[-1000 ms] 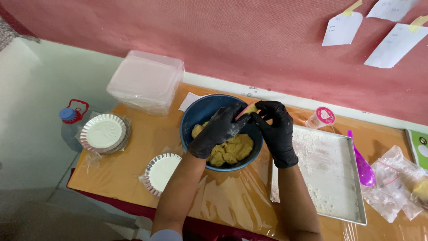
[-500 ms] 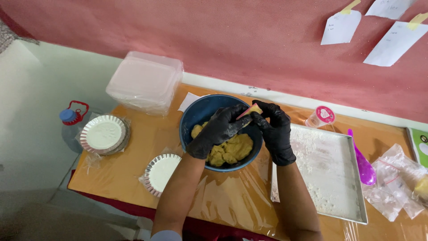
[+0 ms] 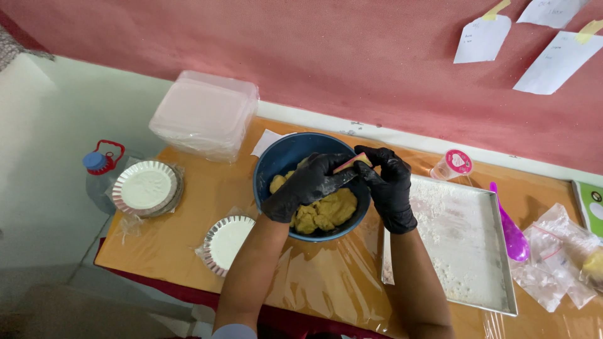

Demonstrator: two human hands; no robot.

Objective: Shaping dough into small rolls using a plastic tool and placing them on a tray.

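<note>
A: Biggest first? Orange plastic-covered table, floured rectangular metal tray on its right side.

B: Then round blue bowl with yellow dough, left of the tray.

A: Hands?

B: Both black-gloved, over the bowl. Left hand and right hand pinch one small pink-and-yellow piece between fingertips, closed on it.

Two foil-tin stacks, one bowl

Head-worn, looking steeply down from above at the orange table, facing the pink wall; moderately near; single view only.
</note>
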